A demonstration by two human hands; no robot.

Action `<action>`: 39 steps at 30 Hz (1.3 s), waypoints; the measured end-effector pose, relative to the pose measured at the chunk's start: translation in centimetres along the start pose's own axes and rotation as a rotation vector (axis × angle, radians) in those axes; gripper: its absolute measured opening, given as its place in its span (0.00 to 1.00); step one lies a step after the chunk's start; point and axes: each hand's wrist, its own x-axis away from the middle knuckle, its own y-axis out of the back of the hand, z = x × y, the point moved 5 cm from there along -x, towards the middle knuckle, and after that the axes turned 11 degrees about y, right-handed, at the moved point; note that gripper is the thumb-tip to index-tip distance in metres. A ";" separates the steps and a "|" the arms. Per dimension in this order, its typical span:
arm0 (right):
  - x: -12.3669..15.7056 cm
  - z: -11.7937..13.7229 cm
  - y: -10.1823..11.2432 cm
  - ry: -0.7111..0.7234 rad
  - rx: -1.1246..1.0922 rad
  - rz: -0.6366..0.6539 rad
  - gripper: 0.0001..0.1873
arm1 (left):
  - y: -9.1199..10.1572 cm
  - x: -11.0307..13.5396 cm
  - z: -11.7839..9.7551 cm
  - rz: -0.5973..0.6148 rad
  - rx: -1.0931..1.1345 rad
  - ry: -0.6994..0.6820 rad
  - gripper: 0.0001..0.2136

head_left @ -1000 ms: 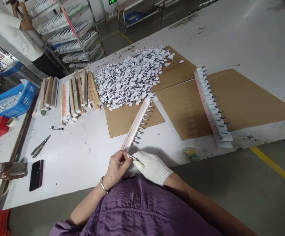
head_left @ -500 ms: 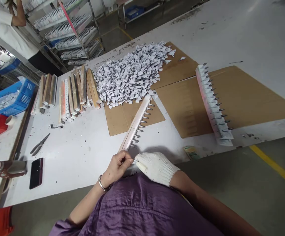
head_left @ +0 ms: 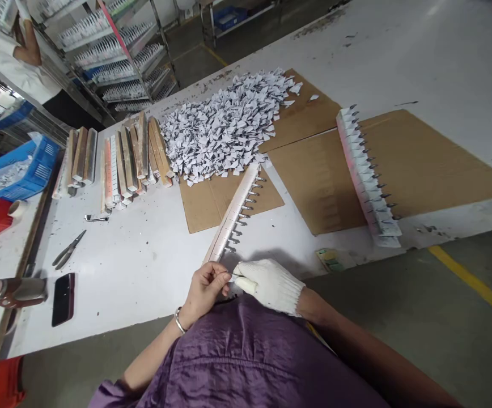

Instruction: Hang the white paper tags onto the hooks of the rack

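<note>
Here, head view, one entry per item. My left hand (head_left: 203, 289): bare, fingers pinched shut on a small metal pin (head_left: 228, 275) at the near end of the long strip (head_left: 233, 214). My right hand (head_left: 269, 285): white glove, closed on the same pin from the other side. Strip: lies slantwise on the worktop (head_left: 144, 266), its far end on cardboard (head_left: 212, 204), pins sticking out along one edge. Heap of folded paper pieces (head_left: 224, 127): beyond the strip. Second loaded strip (head_left: 367, 175): well apart, right. Pliers (head_left: 68, 249) and phone (head_left: 63, 298): left. Risk, as I judge it: the pin is tiny and the glove thick, so it could slip or bend; a tug might skew the strip.
</note>
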 end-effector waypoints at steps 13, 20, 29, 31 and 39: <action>-2.7 -3.5 -4.4 -0.265 0.165 0.076 0.19 | 3.8 -1.9 0.3 -0.418 -0.775 -0.248 0.22; -4.1 -3.5 -5.7 -0.266 0.345 0.042 0.15 | 4.3 -4.3 0.9 -0.341 -0.931 -0.249 0.17; -4.8 -2.5 -5.4 -0.227 0.385 0.121 0.17 | 4.4 -4.3 1.4 -0.330 -0.932 -0.298 0.17; -5.2 -2.6 -5.6 -0.235 0.376 0.120 0.16 | 4.3 -4.4 1.6 -0.329 -0.934 -0.306 0.17; -5.8 -2.9 -5.9 -0.208 0.389 0.119 0.16 | 4.4 -4.6 1.8 -0.314 -0.945 -0.284 0.13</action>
